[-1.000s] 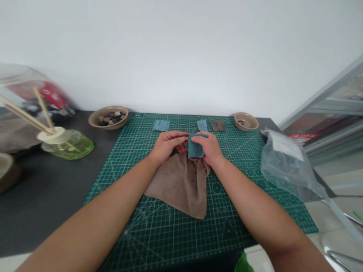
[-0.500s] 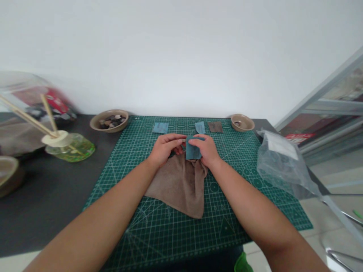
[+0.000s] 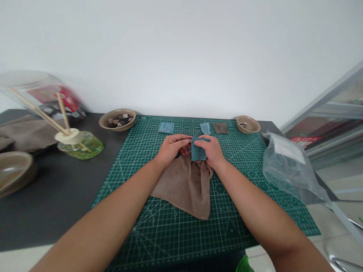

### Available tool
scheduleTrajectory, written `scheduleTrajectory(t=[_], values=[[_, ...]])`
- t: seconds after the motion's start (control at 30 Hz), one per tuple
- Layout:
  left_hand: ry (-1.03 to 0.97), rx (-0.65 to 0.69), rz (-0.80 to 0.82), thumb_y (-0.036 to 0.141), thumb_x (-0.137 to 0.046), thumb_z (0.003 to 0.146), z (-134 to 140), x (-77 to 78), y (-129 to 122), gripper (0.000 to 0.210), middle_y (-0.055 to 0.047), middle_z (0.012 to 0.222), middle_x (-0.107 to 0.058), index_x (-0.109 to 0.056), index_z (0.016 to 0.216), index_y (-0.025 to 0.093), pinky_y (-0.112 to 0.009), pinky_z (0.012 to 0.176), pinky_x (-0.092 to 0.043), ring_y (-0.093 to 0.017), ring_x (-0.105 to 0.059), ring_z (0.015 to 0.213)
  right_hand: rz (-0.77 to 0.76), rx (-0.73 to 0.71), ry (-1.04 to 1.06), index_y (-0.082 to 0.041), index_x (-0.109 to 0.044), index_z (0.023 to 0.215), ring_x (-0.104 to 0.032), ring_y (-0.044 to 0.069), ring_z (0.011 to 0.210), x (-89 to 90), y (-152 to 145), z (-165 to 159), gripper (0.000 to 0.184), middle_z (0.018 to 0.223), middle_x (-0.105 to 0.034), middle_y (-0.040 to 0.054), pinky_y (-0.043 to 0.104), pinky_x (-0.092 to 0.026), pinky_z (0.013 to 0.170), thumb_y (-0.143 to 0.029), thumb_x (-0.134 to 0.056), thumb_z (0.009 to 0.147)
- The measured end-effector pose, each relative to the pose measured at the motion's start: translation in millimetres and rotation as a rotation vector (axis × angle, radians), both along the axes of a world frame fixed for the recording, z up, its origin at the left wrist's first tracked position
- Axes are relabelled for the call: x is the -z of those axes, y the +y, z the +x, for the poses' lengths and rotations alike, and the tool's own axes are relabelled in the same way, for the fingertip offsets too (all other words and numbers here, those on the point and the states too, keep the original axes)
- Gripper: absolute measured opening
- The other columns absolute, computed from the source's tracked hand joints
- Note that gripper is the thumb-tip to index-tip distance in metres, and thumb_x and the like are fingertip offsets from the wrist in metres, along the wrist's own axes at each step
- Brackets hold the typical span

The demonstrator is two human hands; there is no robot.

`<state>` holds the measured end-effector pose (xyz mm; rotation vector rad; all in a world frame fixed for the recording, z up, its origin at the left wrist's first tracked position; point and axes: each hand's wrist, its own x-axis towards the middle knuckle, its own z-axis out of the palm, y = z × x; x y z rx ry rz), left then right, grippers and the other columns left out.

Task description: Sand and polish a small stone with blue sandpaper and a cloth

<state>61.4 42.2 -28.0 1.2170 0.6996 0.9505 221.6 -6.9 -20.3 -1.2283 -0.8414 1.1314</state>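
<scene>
My right hand [image 3: 214, 152] is closed on a blue-grey square of sandpaper [image 3: 197, 151], with the thumb lying across its face. Close by on the left, my left hand [image 3: 172, 149] has its fingers curled together in a pinch; what sits between them is hidden. A brown cloth [image 3: 185, 185] hangs below both hands and spreads over the green cutting mat [image 3: 159, 241], its upper edge bunched near the right hand. Beyond the hands lie a light blue paper square [image 3: 166, 127], another curled blue piece [image 3: 205, 128] and a grey-brown piece [image 3: 220, 128].
A bowl of stones [image 3: 117, 120] stands at the back left, a smaller bowl [image 3: 248, 124] at the back right. At left are a reed diffuser [image 3: 81, 144], another bowl [image 3: 15, 172] and folded cloth [image 3: 34, 133]. A clear plastic bag [image 3: 289, 162] overhangs the right edge.
The whole view has shifted slightly, so everything sits farther right in the picture. Both hands keep nearly the same pose, the sandpaper still in my right hand.
</scene>
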Motion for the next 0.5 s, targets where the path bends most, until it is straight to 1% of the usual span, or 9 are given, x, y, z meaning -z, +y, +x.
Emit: scheduleTrajectory(t=[0.5], values=[[0.001, 0.009, -0.023, 0.031, -0.079, 0.072, 2.8, -1.3, 1.9, 0.029, -0.001, 0.063, -0.071, -0.081, 0.095, 0.013, -0.024, 0.05, -0.049, -0.013, -0.063, 0.051, -0.005, -0.008, 0.016, -0.022, -0.073, 0.066, -0.059, 0.016, 0.057, -1.3, 1.4, -0.5, 0.02, 0.059, -0.067, -0.0037, 0.029, -0.046, 0.057, -0.034, -0.085, 0.056]])
